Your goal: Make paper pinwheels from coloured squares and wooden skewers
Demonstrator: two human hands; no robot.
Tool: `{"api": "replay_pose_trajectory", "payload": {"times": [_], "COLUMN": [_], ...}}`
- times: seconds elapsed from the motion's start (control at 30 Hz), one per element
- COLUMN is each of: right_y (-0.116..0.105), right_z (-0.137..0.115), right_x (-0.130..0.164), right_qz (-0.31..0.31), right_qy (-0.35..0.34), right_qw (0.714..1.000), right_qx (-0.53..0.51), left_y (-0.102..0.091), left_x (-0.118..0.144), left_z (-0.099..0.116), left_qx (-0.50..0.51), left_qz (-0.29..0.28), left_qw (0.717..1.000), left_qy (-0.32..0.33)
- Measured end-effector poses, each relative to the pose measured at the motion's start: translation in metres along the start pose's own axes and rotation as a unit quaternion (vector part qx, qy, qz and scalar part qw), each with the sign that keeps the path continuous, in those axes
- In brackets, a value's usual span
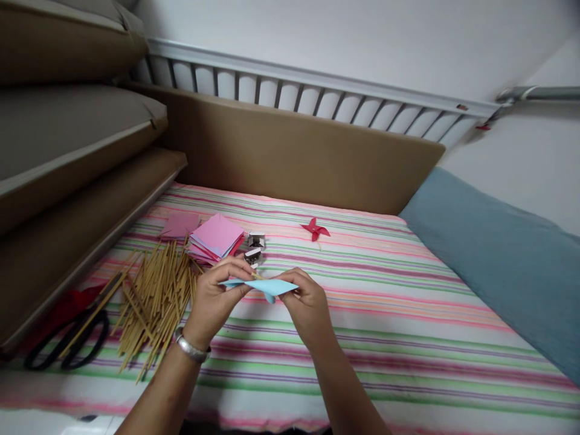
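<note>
Blue paper (267, 287) sits in the middle, near the person, held up just above the striped bed sheet (385, 302). It is folded flat with a pointy bit hanging down.

Far on the left lie black scissors (67, 344) on the sheet, with something red under them. Next to them, a little to the right, is a big messy pile of thin wooden sticks (154, 302). Just behind the sticks is a stack of pink paper squares (215, 237), and one more pink sheet lies flat to its left. Some small dark and white clips (254, 246) sit right beside the stack.

Then comes the left hand (217, 296). It wears a silver bracelet (193, 347) on the wrist. Its fingers pinch the left end of the blue paper. A thin stick seems to poke out by the thumb. The right hand (306, 302) pinches the right end of the same paper.

Farther back and to the right, a small red pinwheel (315, 229) lies on the sheet, well apart from the hands. On the far right is a blue pillow (507, 260).
</note>
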State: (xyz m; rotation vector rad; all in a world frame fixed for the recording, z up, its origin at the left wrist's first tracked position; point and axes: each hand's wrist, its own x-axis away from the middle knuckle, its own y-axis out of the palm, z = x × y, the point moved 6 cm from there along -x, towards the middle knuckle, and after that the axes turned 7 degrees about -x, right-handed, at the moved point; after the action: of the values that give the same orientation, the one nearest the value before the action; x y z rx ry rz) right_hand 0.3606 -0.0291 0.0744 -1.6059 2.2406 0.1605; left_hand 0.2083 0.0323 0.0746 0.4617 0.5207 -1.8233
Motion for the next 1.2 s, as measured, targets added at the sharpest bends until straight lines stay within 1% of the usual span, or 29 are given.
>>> {"api": "replay_pose_trajectory", "payload": {"times": [0.23, 0.47, 0.7, 0.83, 1.03, 1.13, 1.2], "right_y": [0.001, 0.002, 0.003, 0.003, 0.004, 0.003, -0.001], "right_z": [0.001, -0.001, 0.005, 0.005, 0.002, 0.009, 0.018], "right_x": [0.002, 0.002, 0.001, 0.001, 0.000, 0.000, 0.001], "right_qz": [-0.009, -0.007, 0.009, 0.012, 0.011, -0.025, -0.053], "right_qy": [-0.010, 0.000, 0.014, 0.021, 0.021, 0.040, 0.060], "right_qw": [1.000, 1.000, 0.999, 0.999, 0.999, 0.998, 0.997], "right_qx": [0.001, 0.001, -0.031, -0.049, -0.044, -0.029, 0.008], "left_y": [-0.001, -0.001, -0.002, -0.003, -0.005, -0.007, -0.009], "left_x": [0.001, 0.001, 0.002, 0.002, 0.002, 0.001, 0.000], "left_z": [0.002, 0.002, -0.004, -0.008, -0.016, -0.023, -0.030], "left_qx": [0.019, 0.014, 0.002, -0.005, -0.011, 0.016, 0.045], "left_qz": [0.002, 0.003, -0.004, 0.004, 0.019, 0.039, 0.060], "left_qw": [1.000, 1.000, 1.000, 1.000, 0.999, 0.996, 0.990], "left_qy": [-0.001, -0.009, -0.007, -0.007, -0.048, -0.081, -0.117]}}
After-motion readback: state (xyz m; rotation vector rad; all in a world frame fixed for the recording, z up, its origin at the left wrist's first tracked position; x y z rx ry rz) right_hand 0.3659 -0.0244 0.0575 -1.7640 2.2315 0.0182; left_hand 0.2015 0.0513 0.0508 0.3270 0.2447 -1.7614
